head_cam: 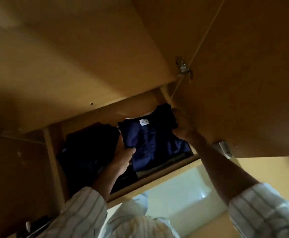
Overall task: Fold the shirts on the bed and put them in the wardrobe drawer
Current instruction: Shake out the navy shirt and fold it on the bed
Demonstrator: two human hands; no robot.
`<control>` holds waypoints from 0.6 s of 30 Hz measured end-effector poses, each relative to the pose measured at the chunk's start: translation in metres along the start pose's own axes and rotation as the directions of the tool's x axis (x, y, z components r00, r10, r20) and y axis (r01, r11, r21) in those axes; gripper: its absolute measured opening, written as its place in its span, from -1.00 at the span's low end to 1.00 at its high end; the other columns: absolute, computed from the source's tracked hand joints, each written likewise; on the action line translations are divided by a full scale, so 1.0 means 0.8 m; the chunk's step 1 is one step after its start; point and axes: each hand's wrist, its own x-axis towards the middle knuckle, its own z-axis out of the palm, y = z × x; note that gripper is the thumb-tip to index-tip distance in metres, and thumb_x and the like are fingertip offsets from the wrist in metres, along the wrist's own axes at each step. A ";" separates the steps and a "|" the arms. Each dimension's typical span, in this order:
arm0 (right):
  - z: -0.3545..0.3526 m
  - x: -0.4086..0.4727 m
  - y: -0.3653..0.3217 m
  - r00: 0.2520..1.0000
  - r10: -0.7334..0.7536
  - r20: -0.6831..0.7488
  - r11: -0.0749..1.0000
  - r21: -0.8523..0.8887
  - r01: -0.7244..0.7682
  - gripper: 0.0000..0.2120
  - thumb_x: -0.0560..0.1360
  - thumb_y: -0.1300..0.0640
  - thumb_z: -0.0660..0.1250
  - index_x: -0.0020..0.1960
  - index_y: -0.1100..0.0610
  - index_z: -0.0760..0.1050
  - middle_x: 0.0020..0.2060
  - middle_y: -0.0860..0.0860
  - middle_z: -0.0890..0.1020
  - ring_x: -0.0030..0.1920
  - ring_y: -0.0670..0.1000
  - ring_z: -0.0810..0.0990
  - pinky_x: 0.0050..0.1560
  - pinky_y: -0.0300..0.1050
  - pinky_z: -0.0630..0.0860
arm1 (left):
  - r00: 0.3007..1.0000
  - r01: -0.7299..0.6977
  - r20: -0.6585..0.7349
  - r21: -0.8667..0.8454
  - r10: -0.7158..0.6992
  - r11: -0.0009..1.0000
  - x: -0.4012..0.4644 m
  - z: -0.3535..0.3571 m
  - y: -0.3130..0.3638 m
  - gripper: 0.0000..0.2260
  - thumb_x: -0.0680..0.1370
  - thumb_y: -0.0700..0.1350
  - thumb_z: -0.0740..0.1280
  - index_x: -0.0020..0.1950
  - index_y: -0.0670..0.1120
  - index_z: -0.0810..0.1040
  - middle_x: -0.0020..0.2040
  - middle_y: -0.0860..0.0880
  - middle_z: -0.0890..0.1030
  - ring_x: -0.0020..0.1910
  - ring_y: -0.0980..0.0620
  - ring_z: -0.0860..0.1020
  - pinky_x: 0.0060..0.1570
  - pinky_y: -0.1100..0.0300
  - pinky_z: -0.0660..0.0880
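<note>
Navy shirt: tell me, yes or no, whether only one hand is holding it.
No: the left hand grips the navy shirt at one edge and the right hand grips the opposite edge over the open drawer.

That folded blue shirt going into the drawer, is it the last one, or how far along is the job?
Done: darker folded clothes already lie in the wardrobe drawer. In hand: left hand and right hand both grip the folded navy shirt, setting it beside them. Left: unclear, the bed is out of view.

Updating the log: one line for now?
step: stowing | navy folded shirt over drawer | left hand, right hand gripping it
</note>
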 end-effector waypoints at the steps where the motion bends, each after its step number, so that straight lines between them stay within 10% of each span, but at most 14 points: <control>1: 0.001 -0.001 -0.007 1.000 0.018 -0.004 0.998 -0.056 -0.018 -0.26 0.44 0.26 0.31 0.53 -0.10 0.12 0.14 0.03 0.51 0.14 0.23 0.58 0.13 0.17 0.56 | 0.998 0.055 -0.029 0.018 -0.055 0.998 -0.003 0.003 -0.002 -0.36 0.53 -0.41 0.25 0.47 0.15 0.26 0.42 0.05 0.45 0.30 0.01 0.50 0.18 -0.07 0.52; 5: 0.025 -0.035 -0.026 0.999 -0.023 -0.048 0.924 -0.382 0.003 -0.15 0.56 0.21 0.30 0.63 0.02 -0.20 0.20 0.24 0.54 0.09 0.24 0.61 0.03 0.11 0.61 | 0.992 0.098 -0.105 0.284 -0.071 0.954 -0.008 0.007 -0.023 -0.07 0.49 -0.30 0.43 0.63 0.07 -0.11 0.56 0.06 0.17 0.47 0.02 0.30 0.37 -0.12 0.41; 9: 0.057 -0.062 -0.013 0.998 -0.064 0.013 0.816 -0.574 0.060 -0.13 0.50 0.20 0.38 0.61 0.01 -0.10 0.55 0.16 0.00 0.48 0.23 0.19 0.36 0.10 0.43 | 0.992 0.071 -0.120 0.369 -0.029 0.927 -0.011 0.004 -0.037 0.05 0.38 -0.37 0.43 0.62 0.14 -0.16 0.57 -0.02 0.19 0.48 -0.06 0.34 0.33 -0.16 0.46; 13: 0.075 -0.067 0.021 0.981 -0.005 0.194 0.883 -0.459 0.095 -0.40 0.61 0.19 0.27 0.58 0.01 0.11 0.45 0.17 0.29 0.39 0.27 0.40 0.27 0.12 0.48 | 0.989 0.121 -0.124 0.378 -0.079 0.918 -0.014 -0.005 -0.046 0.08 0.35 -0.30 0.45 0.49 0.44 -0.16 0.56 0.09 0.17 0.46 -0.09 0.36 0.20 -0.20 0.54; 18: 0.072 -0.061 0.037 0.983 0.137 0.119 0.921 -0.381 -0.082 -0.33 0.68 -0.02 0.14 0.63 0.12 -0.15 0.41 0.26 0.40 0.37 0.24 0.46 0.35 0.07 0.44 | 0.981 0.171 -0.167 0.475 -0.102 0.863 -0.008 -0.008 -0.046 0.13 0.35 -0.28 0.52 0.55 0.37 -0.18 0.57 -0.01 0.21 0.41 -0.18 0.43 0.13 -0.09 0.59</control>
